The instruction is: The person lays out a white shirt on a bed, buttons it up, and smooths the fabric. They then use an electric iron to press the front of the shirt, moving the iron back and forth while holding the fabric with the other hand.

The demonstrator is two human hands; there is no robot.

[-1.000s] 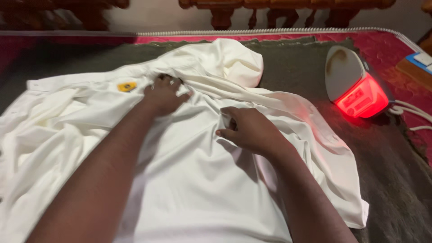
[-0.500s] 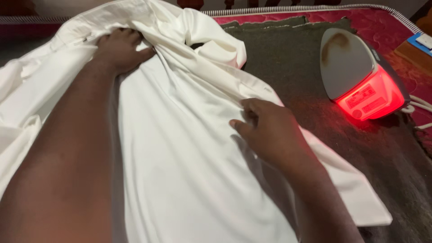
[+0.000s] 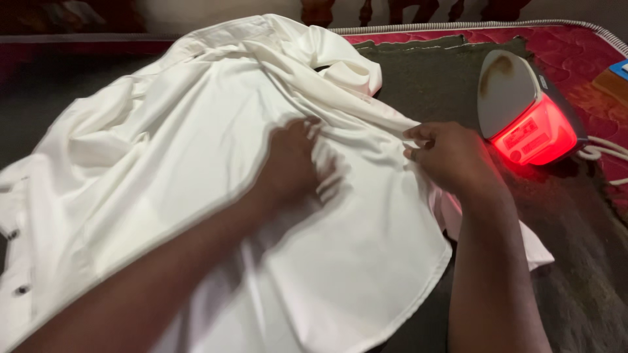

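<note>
1. Dark grey blanket (image 3: 432,78) covers a red quilted mattress (image 3: 575,59); carved wooden posts stand along the top edge.
2. White shirt (image 3: 163,163) lies spread over the blanket, crumpled toward the far end, with smooth cloth in the middle and dark buttons along the left edge.
3. Left hand (image 3: 294,163) lies flat on the middle of the shirt, fingers spread, gripping nothing. Motion blur softens the fingertips.
4. Right hand (image 3: 451,157) pinches a fold at the shirt's right edge between thumb and fingers.
5. Iron (image 3: 523,111) stands on its heel just right of the right hand, pale soleplate with a brown scorch mark facing the shirt, body glowing red. Its white cord (image 3: 605,151) runs off the right edge.
6. Hidden or cut off: the shirt's lower part leaves the frame, and both forearms cover part of the cloth. A blue-topped item at the right edge is too cropped to identify.
</note>
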